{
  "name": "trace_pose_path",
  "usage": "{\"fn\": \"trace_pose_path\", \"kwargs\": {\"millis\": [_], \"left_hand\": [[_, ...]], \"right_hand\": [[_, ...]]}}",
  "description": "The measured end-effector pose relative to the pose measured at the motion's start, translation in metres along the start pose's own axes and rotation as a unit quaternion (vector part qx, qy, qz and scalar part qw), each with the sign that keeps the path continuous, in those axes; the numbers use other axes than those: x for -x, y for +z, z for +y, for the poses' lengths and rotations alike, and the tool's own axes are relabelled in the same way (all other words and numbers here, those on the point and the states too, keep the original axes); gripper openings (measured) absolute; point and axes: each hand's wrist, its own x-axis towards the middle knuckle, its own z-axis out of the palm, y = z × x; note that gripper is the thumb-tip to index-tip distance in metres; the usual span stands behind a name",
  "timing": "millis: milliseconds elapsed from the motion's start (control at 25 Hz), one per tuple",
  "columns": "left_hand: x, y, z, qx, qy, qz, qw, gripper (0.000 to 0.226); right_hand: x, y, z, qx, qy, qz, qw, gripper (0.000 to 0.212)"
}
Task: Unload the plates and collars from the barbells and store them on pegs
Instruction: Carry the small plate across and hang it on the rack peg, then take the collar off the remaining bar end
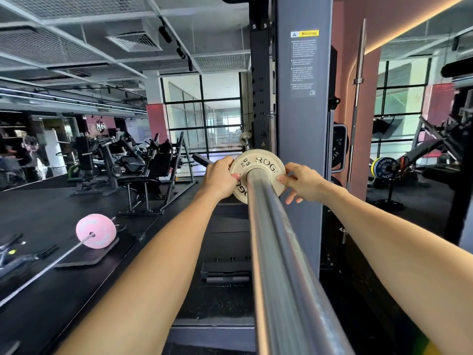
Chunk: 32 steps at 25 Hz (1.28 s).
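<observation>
Gym machines (pixel 143 165) stand across a dark floor (pixel 51 206), with glass partitions behind them and a grey ceiling of ducts and mesh overhead. Close ahead rises a broad grey rack post (pixel 302 124), a warning sticker (pixel 304 62) stuck high on its face. From the bottom edge a thick steel bar (pixel 279 252) runs away toward that post, seen almost end-on along its sleeve. To the left, low on the floor, a second bar lies with a pink plate (pixel 96 231) on its end, resting on a dark mat. At far right, blue and yellow plates (pixel 384 168) sit on another machine. A bare bar stands upright beside the post. Smallest, a pale round plate (pixel 258 160) marked 0.5 KG sits on the thick bar's sleeve, just in front of the post. The left hand (pixel 220 179) grips its left rim with curled fingers; the right hand (pixel 303 181) pinches its right rim, thumb on the face.
</observation>
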Motion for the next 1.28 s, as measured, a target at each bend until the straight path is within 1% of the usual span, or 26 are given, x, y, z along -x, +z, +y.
{"fn": "trace_pose_path", "kwargs": {"millis": [120, 240, 320, 400, 480, 560, 600, 640, 680, 720, 760, 800, 840, 920, 960, 1080, 1200, 1280], "left_hand": [[0.006, -0.001, 0.002, -0.005, -0.011, 0.001, 1.0, 0.018], [0.019, -0.01, -0.007, -0.004, -0.015, -0.034, 0.999, 0.02], [0.037, -0.023, -0.018, -0.019, -0.017, -0.052, 0.998, 0.029], [0.053, -0.038, -0.029, -0.034, -0.02, -0.055, 0.998, 0.041], [0.072, -0.053, -0.039, -0.039, -0.025, -0.075, 0.996, 0.048], [0.089, -0.065, -0.049, -0.044, -0.037, -0.096, 0.994, 0.054], [0.1, -0.073, -0.055, -0.053, -0.041, -0.104, 0.992, 0.056], [0.112, -0.082, -0.064, -0.061, -0.044, -0.111, 0.991, 0.058], [0.126, -0.095, -0.071, -0.066, -0.05, -0.115, 0.99, 0.059], [0.138, -0.108, -0.08, -0.068, -0.06, -0.114, 0.989, 0.059], [0.152, -0.123, -0.089, -0.072, -0.069, -0.11, 0.989, 0.06], [0.165, -0.139, -0.098, -0.078, -0.079, -0.107, 0.988, 0.061], [0.177, -0.155, -0.104, -0.086, -0.088, -0.105, 0.987, 0.061], [0.199, -0.185, -0.117, -0.093, -0.104, -0.098, 0.985, 0.062], [0.209, -0.2, -0.125, -0.092, -0.111, -0.09, 0.985, 0.062], [0.234, -0.238, -0.15, -0.093, -0.135, -0.074, 0.984, 0.063], [0.245, -0.259, -0.171, -0.09, -0.148, -0.079, 0.982, 0.063], [0.247, -0.267, -0.188, -0.096, -0.15, -0.075, 0.981, 0.063]], "right_hand": [[0.004, 0.002, -0.004, -0.006, 0.012, 0.017, 1.0, 0.021], [0.013, 0.009, -0.011, -0.018, 0.032, 0.017, 0.999, 0.025], [0.022, 0.016, -0.011, -0.003, 0.063, 0.006, 0.998, 0.03], [0.037, 0.024, -0.011, 0.044, 0.082, -0.002, 0.996, 0.036], [0.056, 0.033, -0.016, 0.095, 0.078, -0.004, 0.992, 0.032], [0.066, 0.049, -0.015, 0.064, 0.085, -0.004, 0.994, 0.03], [0.073, 0.058, -0.011, 0.061, 0.087, -0.017, 0.994, 0.031], [0.064, 0.072, 0.014, 0.015, 0.103, -0.029, 0.994, 0.036], [0.054, 0.093, 0.042, 0.013, 0.104, -0.039, 0.994, 0.046], [0.055, 0.112, 0.052, 0.049, 0.079, -0.046, 0.995, 0.056], [0.068, 0.132, 0.042, 0.069, 0.048, -0.075, 0.994, 0.058], [0.091, 0.144, 0.011, 0.013, 0.051, -0.089, 0.995, 0.054], [0.119, 0.148, -0.034, -0.009, 0.045, -0.091, 0.995, 0.053], [0.15, 0.159, -0.098, 0.043, 0.028, -0.065, 0.997, 0.065], [0.156, 0.166, -0.118, 0.04, 0.02, -0.076, 0.996, 0.069], [0.166, 0.193, -0.155, 0.032, -0.009, -0.103, 0.994, 0.071], [0.166, 0.215, -0.176, 0.043, -0.03, -0.119, 0.992, 0.073], [0.158, 0.233, -0.182, 0.058, -0.027, -0.126, 0.99, 0.075]]}}
